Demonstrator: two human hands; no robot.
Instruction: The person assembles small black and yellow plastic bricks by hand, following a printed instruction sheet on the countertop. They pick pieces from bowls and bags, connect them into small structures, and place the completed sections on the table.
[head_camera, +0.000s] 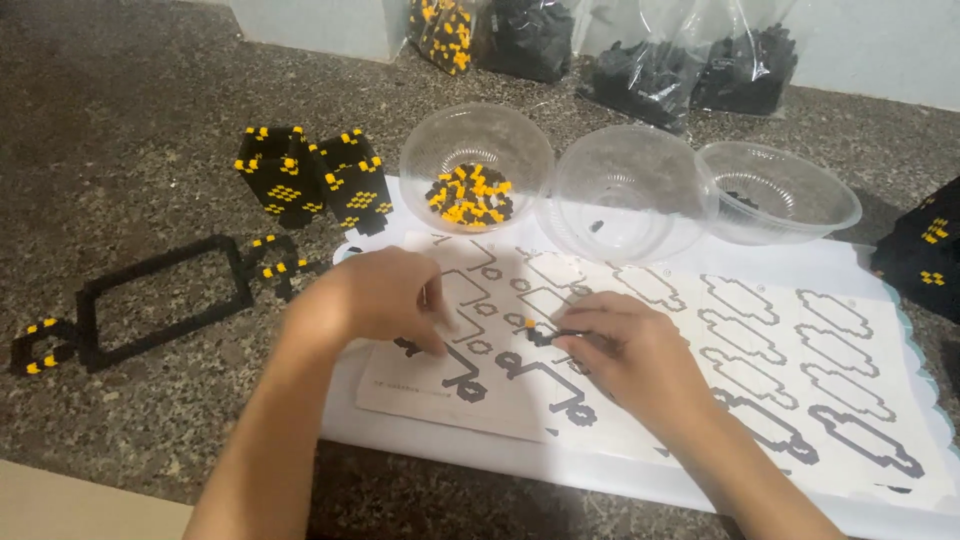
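My left hand (385, 298) rests knuckles-up on a white paper template sheet (850, 400) printed with grey and black shape outlines, fingertips pressing a small black piece (408, 347) onto it. My right hand (625, 345) pinches a small black-and-yellow block piece (540, 332) just above the sheet's middle. Behind the sheet stands a clear plastic bowl (476, 165) of yellow and black pieces.
Two more clear bowls (625, 195) (780, 190) hold a few black bits. Black-and-yellow built blocks (310, 180) and a flat black rectangular frame (150, 300) lie at left on the speckled stone counter. Bags of black pieces (690, 65) line the back wall. Another black block (925, 250) sits at right.
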